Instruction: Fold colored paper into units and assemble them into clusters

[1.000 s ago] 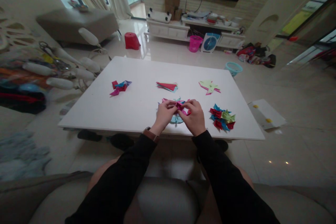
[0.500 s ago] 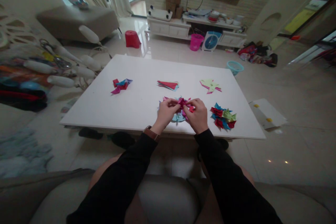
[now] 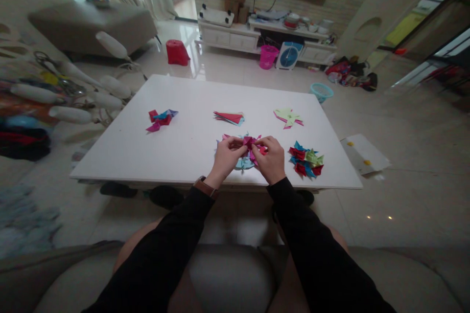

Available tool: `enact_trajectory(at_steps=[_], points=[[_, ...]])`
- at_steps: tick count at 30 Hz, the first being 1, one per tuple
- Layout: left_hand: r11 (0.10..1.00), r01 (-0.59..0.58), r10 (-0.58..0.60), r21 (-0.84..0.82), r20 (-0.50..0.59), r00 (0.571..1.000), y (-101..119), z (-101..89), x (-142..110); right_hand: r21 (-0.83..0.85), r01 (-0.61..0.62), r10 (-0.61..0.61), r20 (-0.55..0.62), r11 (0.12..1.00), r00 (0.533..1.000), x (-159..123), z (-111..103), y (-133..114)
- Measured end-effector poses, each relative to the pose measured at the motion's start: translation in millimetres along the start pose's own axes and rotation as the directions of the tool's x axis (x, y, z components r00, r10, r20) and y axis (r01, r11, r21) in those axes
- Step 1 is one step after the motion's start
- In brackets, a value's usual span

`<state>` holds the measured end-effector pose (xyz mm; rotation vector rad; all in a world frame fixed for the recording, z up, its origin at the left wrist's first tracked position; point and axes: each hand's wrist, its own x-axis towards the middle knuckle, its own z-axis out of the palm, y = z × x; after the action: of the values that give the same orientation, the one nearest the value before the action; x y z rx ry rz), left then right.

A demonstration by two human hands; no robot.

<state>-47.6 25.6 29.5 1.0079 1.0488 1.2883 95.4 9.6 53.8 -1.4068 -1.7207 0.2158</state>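
Between the fingertips of my left hand point(image 3: 227, 157) and my right hand point(image 3: 270, 159) is a magenta origami piece point(image 3: 249, 142). Both hands pinch it from opposite sides, just above the near part of the white table. Beneath and around it lies a heap of folded paper pieces point(image 3: 244, 163) in light blue, pink and red, partly covered by my hands. To the right of my right hand sits a cluster of red, blue and green origami point(image 3: 307, 160). The magenta piece's exact shape is too small to make out.
On the white table point(image 3: 183, 151) are a fan of red and light blue folded paper point(image 3: 229, 117), green and pink star-like paper point(image 3: 288, 117), and several coloured origami pieces point(image 3: 161, 119) at the left. A blue basket point(image 3: 321, 92) stands beyond the right edge.
The whole view has shifted slightly, so everything sits a little further left. Both hands keep pinching the magenta piece, with slight finger movement and the piece turned a little.
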Motion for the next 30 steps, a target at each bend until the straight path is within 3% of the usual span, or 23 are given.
enact_trajectory(at_steps=[3, 6, 11, 16, 23, 30], points=[[0.999, -0.013, 0.013, 0.036, 0.009, 1.000, 2.3, -0.7, 0.0, 0.074, -0.061, 0.062, -0.001, 0.995, 0.998, 0.7, 0.1, 0.9], [1.000, 0.012, -0.013, 0.023, 0.028, 1.000, 6.9, -1.0, -0.3, 0.242, -0.198, 0.199, 0.021, 0.950, 0.980, 2.8, 0.1, 3.8], [0.964, 0.137, -0.118, -0.228, 0.094, 0.989, 14.2, -0.1, -1.8, 0.478, -0.377, 0.364, 0.123, 0.793, 0.923, 5.5, 1.2, 9.5], [0.939, 0.188, -0.144, -0.289, 0.166, 0.976, 17.8, 2.5, -3.9, 0.608, -0.464, 0.429, 0.216, 0.644, 0.877, 4.3, 3.5, 10.5], [0.950, 0.165, -0.135, -0.264, 0.127, 0.983, 18.5, 0.9, -3.3, 0.621, -0.499, 0.470, 0.227, 0.605, 0.853, 5.1, 2.8, 9.5], [0.958, 0.160, -0.136, -0.238, 0.114, 0.984, 17.5, 1.3, -2.4, 0.603, -0.483, 0.457, 0.211, 0.635, 0.864, 4.6, 3.6, 10.3]])
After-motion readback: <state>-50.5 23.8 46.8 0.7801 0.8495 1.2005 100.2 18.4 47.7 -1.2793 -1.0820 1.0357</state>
